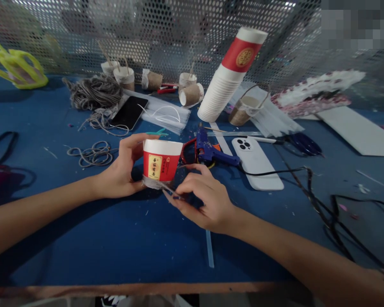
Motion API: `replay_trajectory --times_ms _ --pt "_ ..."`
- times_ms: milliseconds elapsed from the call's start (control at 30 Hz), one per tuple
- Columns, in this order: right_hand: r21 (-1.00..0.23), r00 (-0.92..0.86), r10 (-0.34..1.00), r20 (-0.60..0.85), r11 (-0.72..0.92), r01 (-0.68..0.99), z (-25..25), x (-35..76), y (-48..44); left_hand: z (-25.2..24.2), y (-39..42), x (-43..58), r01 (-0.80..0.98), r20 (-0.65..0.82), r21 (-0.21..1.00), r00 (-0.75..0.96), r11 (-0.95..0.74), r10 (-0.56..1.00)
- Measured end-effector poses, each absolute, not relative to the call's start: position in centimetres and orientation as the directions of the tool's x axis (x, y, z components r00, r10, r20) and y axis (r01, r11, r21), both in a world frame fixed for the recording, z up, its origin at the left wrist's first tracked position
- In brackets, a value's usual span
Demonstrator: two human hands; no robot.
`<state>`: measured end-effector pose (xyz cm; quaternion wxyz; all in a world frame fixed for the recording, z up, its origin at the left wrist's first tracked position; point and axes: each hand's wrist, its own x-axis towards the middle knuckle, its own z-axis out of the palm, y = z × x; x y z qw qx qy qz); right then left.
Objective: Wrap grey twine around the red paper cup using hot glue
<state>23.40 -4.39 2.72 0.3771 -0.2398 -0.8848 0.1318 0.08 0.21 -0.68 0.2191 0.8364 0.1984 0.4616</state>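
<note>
Between my hands is a red and white paper cup (168, 164), held upright with grey cord (152, 182) wound around its base. My left hand (126, 168) grips the cup from its left side, fingers behind the rim and thumb low near the cord. A taut end of that cord runs from the cup's base to my right hand (205, 194), which pinches it between thumb and fingers. Behind my right hand lies a blue glue gun (208, 147) with a black cable. Loose grey cord (92, 153) curls on the table left of the cup.
A leaning stack of paper cups (222, 81) stands at the back. Several cord-wrapped cups, a grey cord bundle (94, 91) and a black phone (130, 112) lie behind. A white phone (257, 164) and black cables (320, 204) are at right. Mesh (166, 38) bounds the blue table.
</note>
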Motion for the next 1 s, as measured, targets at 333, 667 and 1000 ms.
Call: replay_trajectory --times_ms 333,667,1000 --pt "-0.160 -0.690 0.431 0.581 0.892 0.422 3.1 23.1 -5.6 -1.1 0.6 0.5 0.173 0.724 0.551 0.387 -0.817 0.570" --pt "0.038 -0.744 0.284 0.604 0.923 0.383 3.0 23.8 -4.8 -0.7 0.5 0.2 0.220 0.755 0.466 0.406 -0.857 0.515" --pt "0.086 -0.711 0.634 0.304 0.725 0.684 5.2 29.3 1.2 -1.4 0.7 0.2 0.171 0.732 0.553 0.367 -0.815 0.574"
